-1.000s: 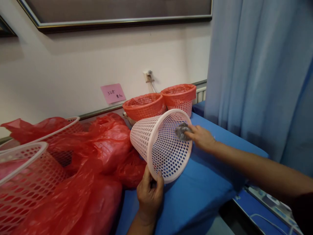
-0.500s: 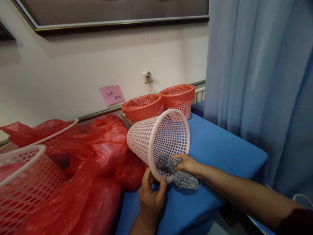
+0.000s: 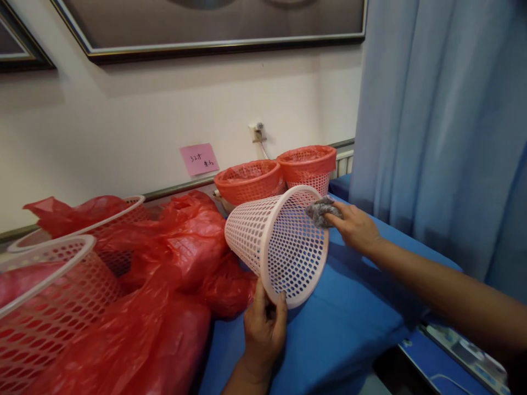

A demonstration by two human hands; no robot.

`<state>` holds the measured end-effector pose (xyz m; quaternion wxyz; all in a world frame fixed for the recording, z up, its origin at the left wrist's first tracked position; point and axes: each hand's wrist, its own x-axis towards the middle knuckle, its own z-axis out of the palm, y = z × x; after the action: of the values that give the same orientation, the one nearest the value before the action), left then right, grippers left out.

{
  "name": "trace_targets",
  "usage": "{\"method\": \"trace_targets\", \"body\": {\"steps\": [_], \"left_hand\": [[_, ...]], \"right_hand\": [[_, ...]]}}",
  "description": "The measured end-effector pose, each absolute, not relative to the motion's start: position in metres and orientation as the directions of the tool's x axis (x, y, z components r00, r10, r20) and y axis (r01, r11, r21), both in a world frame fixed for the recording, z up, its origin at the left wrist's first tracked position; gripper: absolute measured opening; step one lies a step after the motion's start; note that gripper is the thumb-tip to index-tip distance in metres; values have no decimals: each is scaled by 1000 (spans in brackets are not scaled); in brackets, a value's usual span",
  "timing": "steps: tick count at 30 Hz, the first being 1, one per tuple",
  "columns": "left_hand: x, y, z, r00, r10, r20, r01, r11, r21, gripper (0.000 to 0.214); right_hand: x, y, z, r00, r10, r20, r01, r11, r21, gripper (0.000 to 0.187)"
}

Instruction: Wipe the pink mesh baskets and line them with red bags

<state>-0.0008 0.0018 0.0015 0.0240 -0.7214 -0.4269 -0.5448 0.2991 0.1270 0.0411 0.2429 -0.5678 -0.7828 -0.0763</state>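
Observation:
A pale pink mesh basket (image 3: 276,241) lies tipped on its side over the blue table (image 3: 349,323), its mouth facing me and to the right. My left hand (image 3: 264,332) grips the lower rim, thumb inside and fingers outside. My right hand (image 3: 354,226) is closed on a grey cloth (image 3: 321,210) and presses it against the upper right of the rim.
Crumpled red plastic bags (image 3: 173,263) are heaped to the left over more mesh baskets (image 3: 45,296). Two baskets lined with red bags (image 3: 275,175) stand by the wall under a pink note (image 3: 198,159). A blue curtain (image 3: 444,120) hangs on the right.
My right hand has carried the grey cloth from the basket's lower rim up to its upper right rim. My left hand keeps its grip on the lower rim.

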Motion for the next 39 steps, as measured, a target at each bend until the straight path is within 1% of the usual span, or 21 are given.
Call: {"method": "trace_targets", "body": {"steps": [1,3,5,6,11,13,14,16,17,19,20,21,22,25,28,30,33,34,36,37,39], "left_hand": [[-1,2,2,46,589,807,639,-638,430,62],[-1,1,4,41,596,802,639,-633,437,63],[-2,1,4,33,621,783,645,-611,458,62],[-2,1,4,28,638,770,647,-599,473,61],[-8,1,1,-38,693,720,635,-539,553,57],[-10,2,1,-48,698,715,633,-532,562,57],[-10,2,2,-43,693,719,630,-540,558,56],[-10,3,3,-29,671,741,620,-569,540,55],[-10,4,3,-22,657,754,615,-585,529,55],[-9,6,3,-13,641,767,607,-605,516,55],[-9,6,3,-11,644,765,605,-605,518,56],[-9,7,2,-12,655,756,601,-599,529,57],[-8,7,1,-22,672,740,595,-586,550,58],[-7,5,-2,-68,747,662,523,-538,661,66],[-5,3,-4,-48,819,572,443,-496,747,72],[-4,2,-5,0,822,570,474,-502,723,77],[-2,2,-7,72,742,667,594,-569,569,83],[-1,2,-8,89,711,697,630,-583,514,82],[0,2,-8,106,669,736,673,-593,442,78],[1,1,-7,106,662,742,678,-594,433,77],[2,0,-6,84,649,756,676,-595,436,73]], "right_hand": [[299,127,40,-204,856,475,928,323,-183,46],[289,119,26,-205,889,410,875,354,-330,46],[270,104,5,-314,903,291,736,426,-526,49],[260,96,-6,-380,889,256,675,456,-581,50],[226,66,-32,-575,786,226,449,534,-716,57],[228,67,-27,-597,763,247,464,580,-669,54],[232,71,-21,-587,769,253,531,602,-597,47],[246,85,-5,-529,808,259,717,589,-373,34],[255,94,5,-491,829,269,792,553,-258,33],[273,111,24,-414,853,318,883,461,-87,38],[279,118,31,-376,854,359,906,420,-48,41],[283,122,34,-338,855,392,921,387,-51,44],[284,123,34,-301,864,405,923,371,-104,45],[266,109,14,-280,915,291,823,385,-417,42],[234,86,-15,-355,907,228,697,419,-581,49],[214,76,-26,-385,890,243,520,427,-740,51],[197,71,-29,-398,887,233,221,340,-914,50],[194,71,-29,-398,889,226,189,321,-928,49],[195,72,-28,-413,876,250,229,366,-902,50],[198,73,-27,-438,854,281,298,433,-851,51],[210,79,-22,-490,810,322,531,571,-626,48]]}}
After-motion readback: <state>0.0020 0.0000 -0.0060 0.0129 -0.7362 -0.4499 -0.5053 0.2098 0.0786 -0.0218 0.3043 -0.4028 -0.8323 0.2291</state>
